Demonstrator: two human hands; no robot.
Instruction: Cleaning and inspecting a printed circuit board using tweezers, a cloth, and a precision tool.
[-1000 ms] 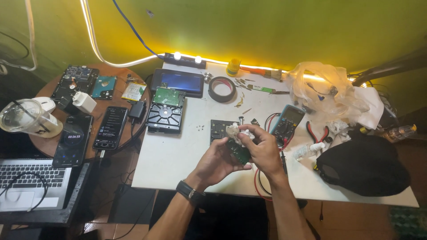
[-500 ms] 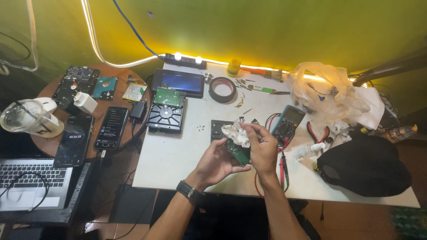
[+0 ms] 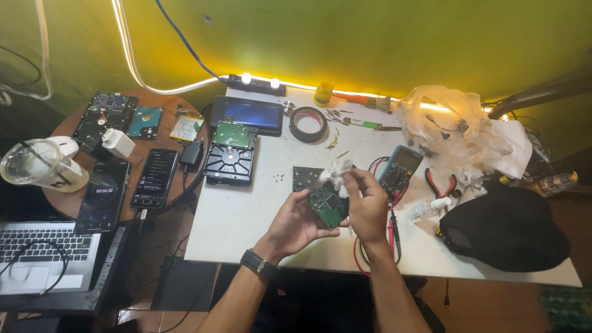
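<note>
Wiping a circuit board

My left hand grips the green circuit board; my right hand pinches white tissue just above it.

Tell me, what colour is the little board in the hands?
Green, with small dark chips: the circuit board, seen best in the head view.

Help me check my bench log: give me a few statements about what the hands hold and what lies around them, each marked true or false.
1. The left hand holds a small green circuit board. True.
2. The right hand pinches a wad of white tissue above the board. True.
3. The red-handled pliers are in the right hand. False: they lie on the white table.
4. The black hard drive with a green board lies left of the hands. True.
5. The roll of black tape sits on the grey laptop. False: it lies on the table.
</note>
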